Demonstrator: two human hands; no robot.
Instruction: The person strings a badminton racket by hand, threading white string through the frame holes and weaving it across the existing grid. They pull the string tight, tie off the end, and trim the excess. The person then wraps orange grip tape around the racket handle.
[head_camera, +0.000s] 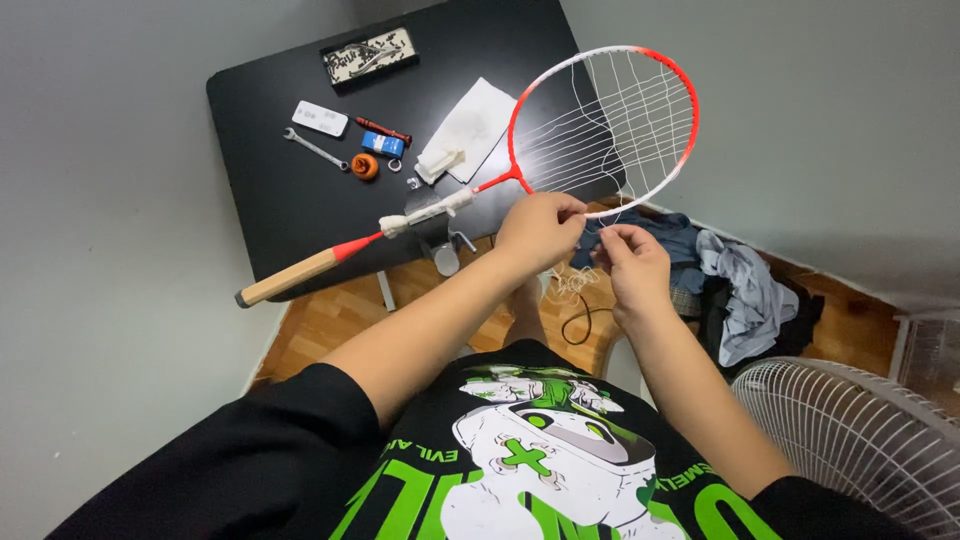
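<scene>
Seated at a small black table (300, 190), a person in a black shirt with a green and white print works the loose white string (590, 215) of a red-and-white badminton racket with a pale wooden grip (300, 272). The racket lies across the table's near edge, its head overhanging the floor, its shaft seemingly fixed at a small clamp (447, 245) on the table edge. The left hand (540, 232) is closed, fingertips pinching the string at the lower rim of the frame. The right hand (633, 265) sits just beside it, thumb and forefinger nipped on a strand, other fingers loosely curled. Slack string trails below both hands towards the wooden floor.

Judging by the uneven, partly woven bed, the work wants steady, even tension: one hand anchoring at the frame while the other draws slack through without kinking, each cross kept straight.

On the table lie a silver spanner (315, 149), an orange reel (365, 166), a red-handled tool (383, 130), a small blue packet (383, 145), a white rectangular device (320, 118), a folded white cloth (470, 130) and a shallow black tray (370, 56). Crumpled blue-grey clothes (740, 285) lie on the floor, and a white fan grille (850, 430) stands at the lower right.
</scene>
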